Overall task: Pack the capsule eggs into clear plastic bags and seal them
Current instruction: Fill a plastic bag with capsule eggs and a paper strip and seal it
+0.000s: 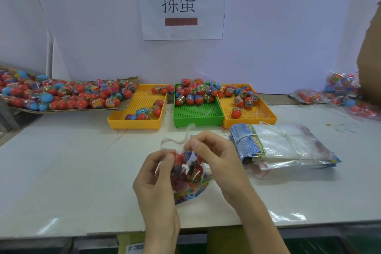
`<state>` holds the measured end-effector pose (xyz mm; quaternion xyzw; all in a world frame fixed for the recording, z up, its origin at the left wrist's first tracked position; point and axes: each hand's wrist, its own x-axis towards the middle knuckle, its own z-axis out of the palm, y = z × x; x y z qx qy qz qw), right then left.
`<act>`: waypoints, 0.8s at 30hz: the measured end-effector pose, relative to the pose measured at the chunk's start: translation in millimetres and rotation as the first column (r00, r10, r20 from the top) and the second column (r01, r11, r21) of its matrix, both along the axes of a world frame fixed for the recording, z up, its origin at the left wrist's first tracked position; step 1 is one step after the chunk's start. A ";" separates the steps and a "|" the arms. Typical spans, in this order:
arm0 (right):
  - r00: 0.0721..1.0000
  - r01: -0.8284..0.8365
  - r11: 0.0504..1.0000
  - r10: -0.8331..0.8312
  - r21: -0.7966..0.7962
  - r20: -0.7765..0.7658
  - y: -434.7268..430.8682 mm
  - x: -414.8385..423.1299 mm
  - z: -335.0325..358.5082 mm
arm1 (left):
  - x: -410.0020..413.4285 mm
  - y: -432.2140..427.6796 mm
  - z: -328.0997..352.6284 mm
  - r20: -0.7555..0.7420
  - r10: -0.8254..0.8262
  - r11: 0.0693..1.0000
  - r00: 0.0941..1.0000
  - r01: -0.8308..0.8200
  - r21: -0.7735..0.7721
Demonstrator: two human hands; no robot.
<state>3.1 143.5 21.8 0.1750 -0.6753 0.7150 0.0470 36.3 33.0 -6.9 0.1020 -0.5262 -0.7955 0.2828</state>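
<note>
A clear plastic bag [191,173] with a colourful printed bottom edge holds several red capsule eggs, just above the white table at the centre. My left hand [156,173] grips the bag's left side near its neck. My right hand [212,154] pinches the gathered top of the bag, where a pale string [181,140] loops up and to the left. Loose capsule eggs fill a green tray [198,118] and two yellow trays, one on its left [134,121] and one on its right [250,118].
A bundle of flat empty bags [282,146] tied with string lies right of my hands. A cardboard tray [61,97] heaped with eggs sits at the far left. Filled bags [340,93] pile up at the far right beside a cardboard box [369,64].
</note>
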 end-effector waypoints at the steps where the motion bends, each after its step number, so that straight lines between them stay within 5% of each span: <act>1: 1.000 0.021 1.000 -0.021 -0.014 0.002 -1.1 -0.4 0.5 | 0.0 0.4 0.9 -0.009 0.011 1.000 1.000 -0.011 0.029; 14: 0.983 0.185 0.982 -0.185 -0.035 0.007 -1.4 -4.9 -3.9 | 5.2 -0.2 6.1 -0.045 0.007 0.996 0.999 -0.003 0.093; 21: 0.992 0.117 0.979 -0.122 0.167 0.020 16.7 -5.6 0.8 | 4.7 -2.5 1.4 -0.033 0.045 0.998 0.998 -0.044 0.055; 24: 0.978 0.209 0.940 -0.201 0.270 -0.056 16.8 -2.3 3.4 | 4.5 -1.5 -0.7 -0.037 0.058 0.998 0.998 -0.057 0.018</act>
